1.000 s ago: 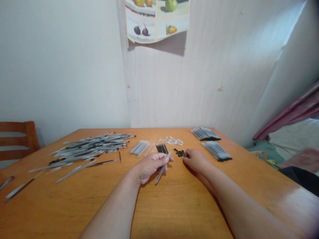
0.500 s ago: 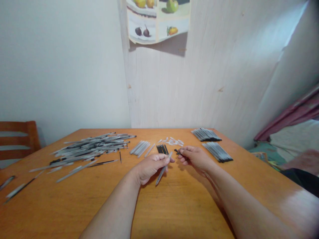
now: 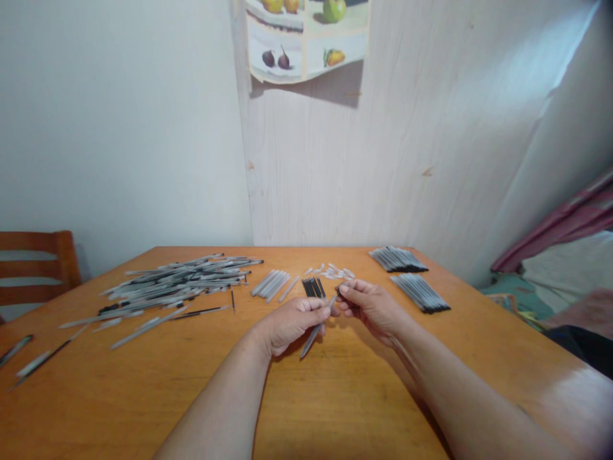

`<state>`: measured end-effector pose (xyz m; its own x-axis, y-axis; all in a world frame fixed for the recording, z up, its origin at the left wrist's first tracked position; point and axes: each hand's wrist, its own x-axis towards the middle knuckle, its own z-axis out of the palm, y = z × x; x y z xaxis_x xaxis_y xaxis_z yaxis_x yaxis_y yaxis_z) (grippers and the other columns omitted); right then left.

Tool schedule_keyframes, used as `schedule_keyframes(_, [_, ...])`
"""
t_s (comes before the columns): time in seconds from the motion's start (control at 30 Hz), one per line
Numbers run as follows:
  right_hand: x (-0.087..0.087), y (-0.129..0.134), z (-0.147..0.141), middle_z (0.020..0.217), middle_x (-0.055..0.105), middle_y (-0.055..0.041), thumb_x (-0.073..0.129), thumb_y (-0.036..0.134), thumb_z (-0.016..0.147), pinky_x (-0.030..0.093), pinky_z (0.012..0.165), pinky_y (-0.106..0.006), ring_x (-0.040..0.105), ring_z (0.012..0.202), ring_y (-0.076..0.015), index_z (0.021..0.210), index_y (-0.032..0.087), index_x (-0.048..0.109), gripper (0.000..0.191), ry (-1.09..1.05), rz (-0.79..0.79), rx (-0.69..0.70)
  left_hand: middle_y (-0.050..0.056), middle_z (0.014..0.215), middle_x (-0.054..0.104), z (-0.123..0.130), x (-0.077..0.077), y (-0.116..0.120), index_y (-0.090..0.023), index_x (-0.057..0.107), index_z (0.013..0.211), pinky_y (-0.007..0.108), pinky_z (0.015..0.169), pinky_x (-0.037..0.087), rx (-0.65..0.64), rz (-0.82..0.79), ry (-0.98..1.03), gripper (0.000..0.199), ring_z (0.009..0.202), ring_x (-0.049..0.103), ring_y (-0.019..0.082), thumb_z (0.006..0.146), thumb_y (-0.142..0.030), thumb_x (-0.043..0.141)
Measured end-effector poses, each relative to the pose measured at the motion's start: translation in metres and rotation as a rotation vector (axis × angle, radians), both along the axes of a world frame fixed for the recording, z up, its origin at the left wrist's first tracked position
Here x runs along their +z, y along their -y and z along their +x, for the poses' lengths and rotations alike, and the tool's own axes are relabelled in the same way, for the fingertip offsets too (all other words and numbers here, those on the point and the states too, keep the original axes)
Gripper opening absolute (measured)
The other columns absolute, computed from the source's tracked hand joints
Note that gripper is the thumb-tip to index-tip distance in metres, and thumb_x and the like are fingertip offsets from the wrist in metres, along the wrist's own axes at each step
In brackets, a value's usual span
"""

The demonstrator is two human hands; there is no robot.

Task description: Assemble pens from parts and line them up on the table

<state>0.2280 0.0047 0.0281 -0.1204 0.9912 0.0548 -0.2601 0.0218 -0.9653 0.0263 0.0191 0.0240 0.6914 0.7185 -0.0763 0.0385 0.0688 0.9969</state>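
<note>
In the head view my left hand [image 3: 290,324] pinches a grey translucent pen barrel [image 3: 310,342], which slants with its tapered end towards me. Close to the barrel's far end is my right hand [image 3: 371,306], its thumb and fingers closed on a small black pen plug [image 3: 340,289]. Whether plug and barrel touch is too small to tell. Just beyond my hands lie a short row of black pen refills [image 3: 313,287] and several small white pieces [image 3: 330,272]. A row of clear barrels [image 3: 271,285] rests to their left.
A large loose pile of pen parts [image 3: 177,284] spreads over the left of the wooden table [image 3: 201,396]. Two neat rows of black-ended pens, one at the back [image 3: 397,259] and one nearer [image 3: 420,294], lie on the right. A wooden chair [image 3: 64,255] stands at the left.
My right hand has moved slightly left, bringing the black plug to the barrel's far end. Fewer black pieces show at its fingertips. The left hand keeps its hold on the barrel.
</note>
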Motion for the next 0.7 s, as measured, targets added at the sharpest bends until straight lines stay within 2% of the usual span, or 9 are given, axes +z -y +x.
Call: schedule_keyframes(0.7, [0.0009,0.0034,-0.0039,0.07,0.067,-0.0022,0.076,0.046,0.073,0.042,0.062,-0.025,0.059,0.066,-0.0128,0.083,0.016,0.064,0.034,0.09,0.042,0.055,0.003,0.071,0.059,-0.0006,-0.0012,-0.0014,-0.014,0.065,0.103,0.024,0.06,0.036,-0.013,0.025,-0.008,0.049,0.063,0.053,0.012,0.08,-0.057,0.064])
